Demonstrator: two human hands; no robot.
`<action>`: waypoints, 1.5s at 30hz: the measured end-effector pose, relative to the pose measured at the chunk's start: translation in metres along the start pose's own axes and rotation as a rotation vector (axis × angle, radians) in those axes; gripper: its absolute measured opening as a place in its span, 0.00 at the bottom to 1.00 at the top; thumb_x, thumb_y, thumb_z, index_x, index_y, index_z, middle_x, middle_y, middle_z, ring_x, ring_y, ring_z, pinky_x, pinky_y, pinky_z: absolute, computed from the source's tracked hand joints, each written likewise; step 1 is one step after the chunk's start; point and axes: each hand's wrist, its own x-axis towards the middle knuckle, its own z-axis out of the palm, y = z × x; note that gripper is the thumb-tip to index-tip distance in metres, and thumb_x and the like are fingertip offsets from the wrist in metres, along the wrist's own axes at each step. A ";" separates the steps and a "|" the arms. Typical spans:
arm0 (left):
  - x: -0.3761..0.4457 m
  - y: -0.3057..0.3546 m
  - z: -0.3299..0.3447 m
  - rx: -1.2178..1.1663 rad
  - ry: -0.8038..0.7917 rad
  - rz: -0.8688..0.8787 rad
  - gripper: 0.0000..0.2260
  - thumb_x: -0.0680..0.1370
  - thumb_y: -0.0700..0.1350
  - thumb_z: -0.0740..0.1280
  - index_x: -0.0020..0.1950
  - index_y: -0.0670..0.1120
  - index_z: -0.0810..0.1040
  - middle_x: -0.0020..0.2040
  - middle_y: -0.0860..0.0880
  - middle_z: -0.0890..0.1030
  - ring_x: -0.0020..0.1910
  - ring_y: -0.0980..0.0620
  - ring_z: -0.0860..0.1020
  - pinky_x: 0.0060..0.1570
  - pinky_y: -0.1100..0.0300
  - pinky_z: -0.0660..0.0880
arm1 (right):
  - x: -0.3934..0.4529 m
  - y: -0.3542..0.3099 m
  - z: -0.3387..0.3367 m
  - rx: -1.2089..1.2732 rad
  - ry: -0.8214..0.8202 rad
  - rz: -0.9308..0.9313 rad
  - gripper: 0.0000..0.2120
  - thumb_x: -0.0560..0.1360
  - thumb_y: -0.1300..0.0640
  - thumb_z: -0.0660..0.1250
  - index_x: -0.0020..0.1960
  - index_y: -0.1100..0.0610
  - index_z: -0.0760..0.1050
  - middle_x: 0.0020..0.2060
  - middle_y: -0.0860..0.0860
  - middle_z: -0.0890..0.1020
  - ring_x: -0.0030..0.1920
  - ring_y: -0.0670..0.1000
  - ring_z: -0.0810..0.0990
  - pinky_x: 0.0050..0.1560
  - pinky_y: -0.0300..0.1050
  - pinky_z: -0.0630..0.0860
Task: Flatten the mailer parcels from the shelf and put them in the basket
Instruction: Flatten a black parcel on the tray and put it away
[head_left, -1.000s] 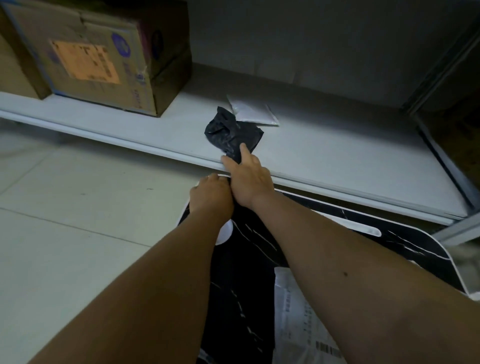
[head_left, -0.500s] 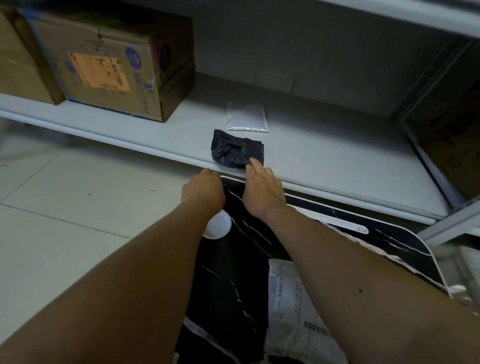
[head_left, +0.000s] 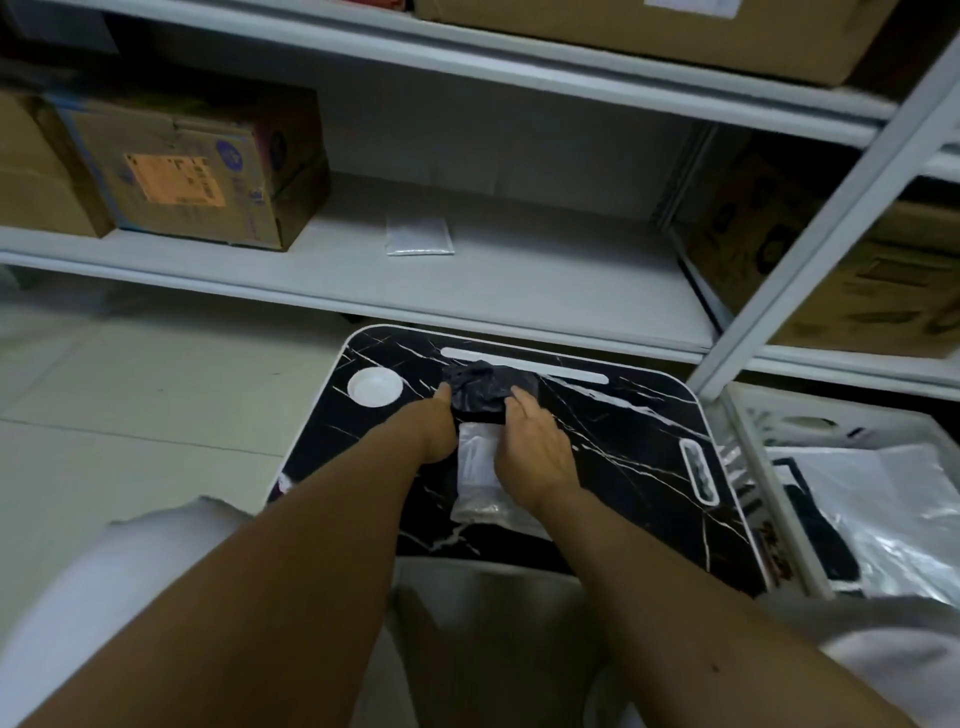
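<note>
Crumpled black mailer (head_left: 475, 387) lying on the black marble-pattern lap table (head_left: 639, 452), near its far edge, partly over the long white slot (head_left: 561, 370). Left hand (head_left: 435, 434) at the left side of the black mailer, thumb touching its edge, other fingers hidden, so cannot tell if curled or flat. Right hand (head_left: 535, 449) at the right side, fingers straight and close together, tips resting on the black mailer. Between both hands a white mailer (head_left: 475, 478) with a paper label, lying flat on the table, its near part under the right wrist; print on the label too blurred to read.

On the lower shelf (head_left: 519, 291) behind the table one small silver-white mailer (head_left: 420, 236), flat, well apart from the hands. At the left of the same shelf a brown cardboard box (head_left: 197, 171) with an orange label (head_left: 174, 179) and a round purple mark; writing there not readable. Another box (head_left: 31, 171) beside it at the picture edge. More cardboard boxes (head_left: 649, 31) on the upper shelf, and printed boxes (head_left: 852, 280) at the right behind the white shelf post (head_left: 826, 208); print too dark to read.

White basket (head_left: 753, 415) just beside the right side of the table, holding flat grey and white mailers (head_left: 883, 499). Round white cup recess (head_left: 375, 387) at the far left corner of the table, near the left hand. Pale tiled floor (head_left: 130, 405) at the left
</note>
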 end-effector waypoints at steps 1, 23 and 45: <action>-0.008 0.007 0.008 -0.016 -0.002 0.018 0.34 0.79 0.40 0.58 0.78 0.44 0.42 0.69 0.36 0.71 0.66 0.40 0.71 0.65 0.51 0.68 | -0.013 0.006 -0.002 0.005 -0.007 0.020 0.26 0.77 0.62 0.58 0.74 0.55 0.61 0.76 0.49 0.58 0.68 0.55 0.66 0.66 0.51 0.67; -0.029 0.040 0.078 0.511 0.364 0.375 0.29 0.82 0.52 0.52 0.78 0.49 0.41 0.79 0.49 0.42 0.78 0.49 0.41 0.74 0.42 0.48 | -0.049 0.041 0.017 0.077 -0.102 0.092 0.29 0.83 0.45 0.45 0.79 0.55 0.44 0.79 0.51 0.46 0.78 0.50 0.43 0.76 0.58 0.50; 0.001 0.037 0.107 0.190 0.451 0.235 0.14 0.80 0.54 0.58 0.63 0.51 0.70 0.65 0.49 0.70 0.66 0.49 0.68 0.64 0.49 0.68 | -0.020 0.071 0.025 -0.005 -0.201 0.132 0.25 0.82 0.50 0.53 0.77 0.43 0.53 0.79 0.48 0.47 0.78 0.54 0.44 0.74 0.60 0.53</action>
